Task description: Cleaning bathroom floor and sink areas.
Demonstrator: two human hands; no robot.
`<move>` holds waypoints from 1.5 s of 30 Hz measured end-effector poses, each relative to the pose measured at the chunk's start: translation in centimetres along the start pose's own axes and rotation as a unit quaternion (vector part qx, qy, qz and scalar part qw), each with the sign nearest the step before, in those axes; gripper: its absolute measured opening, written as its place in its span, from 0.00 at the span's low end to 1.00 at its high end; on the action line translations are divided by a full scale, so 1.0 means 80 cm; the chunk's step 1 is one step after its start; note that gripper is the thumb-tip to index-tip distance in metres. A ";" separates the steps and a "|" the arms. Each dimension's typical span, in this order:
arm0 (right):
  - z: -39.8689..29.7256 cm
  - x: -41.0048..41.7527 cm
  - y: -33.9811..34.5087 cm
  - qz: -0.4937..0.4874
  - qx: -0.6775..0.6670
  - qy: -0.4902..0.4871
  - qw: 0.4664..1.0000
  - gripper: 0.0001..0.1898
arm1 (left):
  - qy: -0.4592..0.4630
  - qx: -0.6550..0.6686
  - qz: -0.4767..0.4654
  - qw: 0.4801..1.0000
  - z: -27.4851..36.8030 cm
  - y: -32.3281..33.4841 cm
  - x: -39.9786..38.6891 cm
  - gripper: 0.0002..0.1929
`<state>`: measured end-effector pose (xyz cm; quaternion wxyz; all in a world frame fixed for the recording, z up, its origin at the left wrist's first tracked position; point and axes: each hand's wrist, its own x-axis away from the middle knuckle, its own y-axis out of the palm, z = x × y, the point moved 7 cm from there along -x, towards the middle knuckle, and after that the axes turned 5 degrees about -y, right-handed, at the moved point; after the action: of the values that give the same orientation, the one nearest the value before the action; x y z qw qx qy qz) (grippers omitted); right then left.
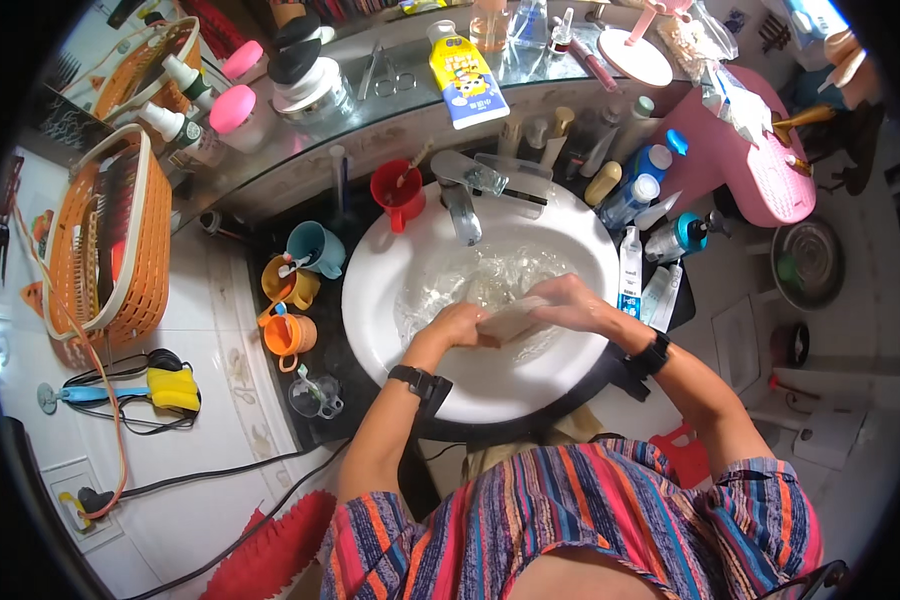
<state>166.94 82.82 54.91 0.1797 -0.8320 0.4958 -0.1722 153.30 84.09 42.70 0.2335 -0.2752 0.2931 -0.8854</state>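
Over a white oval washbasin (487,397), both hands hold a wet, pale, thin piece of material (511,318) that looks like a cloth. My left hand (454,325) grips its left end, with the fingers curled. Its upper right part is in my right hand (568,301). The material hangs just over or in the splashing water (487,281) in the basin; exactly how deep I cannot tell. Behind the hands stands the chrome tap (461,210), its spout pointing down into the basin. A red cup (397,193) with a brush in it sits on the back left rim.
Blue, yellow and orange cups (289,335) line the dark counter at left. Tubes and bottles (640,191) crowd the right side. Above runs a glass shelf (390,112) with jars and a yellow tube (466,79). An orange basket (146,255) and a cable (217,480) are at left.
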 end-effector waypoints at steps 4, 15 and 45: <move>-0.060 0.036 -0.050 0.084 -0.153 0.014 0.985 0.10 | -0.026 -0.011 -0.009 1.000 -0.026 0.021 0.003 0.20; -0.058 0.072 -0.089 0.234 -0.310 -0.015 0.922 0.08 | -0.211 0.372 0.171 0.888 -0.032 -0.052 0.080 0.17; 0.178 -0.025 0.116 -0.169 0.533 0.048 0.828 0.24 | -0.313 -0.070 0.096 0.942 -0.080 0.077 0.039 0.33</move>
<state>165.60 82.32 37.83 0.5390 -0.6685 0.1868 -0.4772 148.59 80.37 35.45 0.3771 -0.5246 0.2913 -0.7055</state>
